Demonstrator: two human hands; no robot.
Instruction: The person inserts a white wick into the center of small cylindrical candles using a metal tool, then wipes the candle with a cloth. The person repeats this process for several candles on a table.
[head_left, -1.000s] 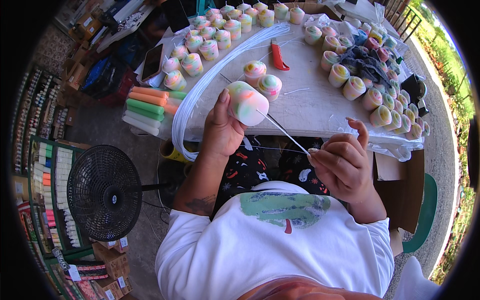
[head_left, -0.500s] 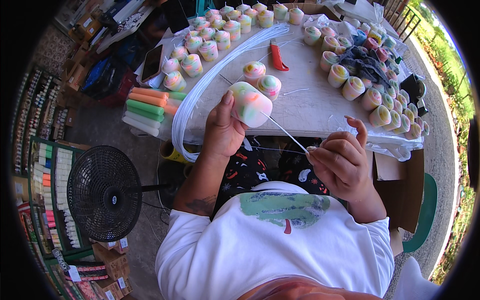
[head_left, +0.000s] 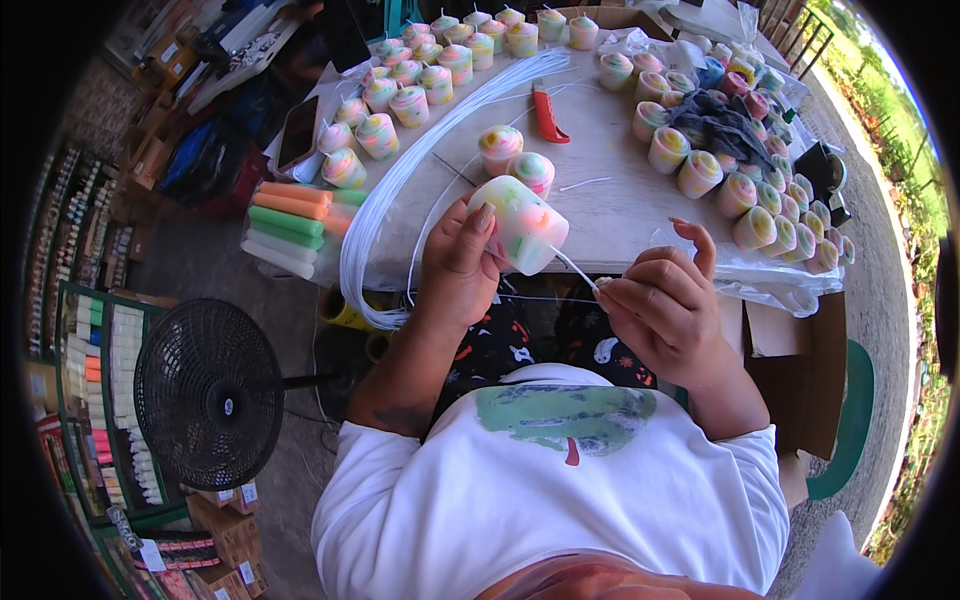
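My left hand point(head_left: 458, 262) is closed round a white candle point(head_left: 522, 225) marbled in pink, green and orange, tilted above the table's near edge. A thin white wick point(head_left: 574, 267) sticks out of the candle's flat end. The fingertips of my right hand point(head_left: 662, 305) pinch this wick a short way from the wax, little finger raised. Just behind the held candle, two swirl-topped candles point(head_left: 500, 150) stand on the table. To their left curves a long bundle of white wicks point(head_left: 372, 215).
On the table point(head_left: 615, 215) lies a red-handled cutter point(head_left: 548, 118). Rows of wicked candles point(head_left: 437, 84) stand back left, near a phone point(head_left: 299, 133) and coloured sticks point(head_left: 285, 222). More candles point(head_left: 755, 228) and a dark cloth point(head_left: 722, 125) fill the right. A black fan point(head_left: 210, 396) stands left.
My left hand has shifted the candle slightly right and down. My right hand has come a little left, and the stretch of wick between it and the candle is shorter.
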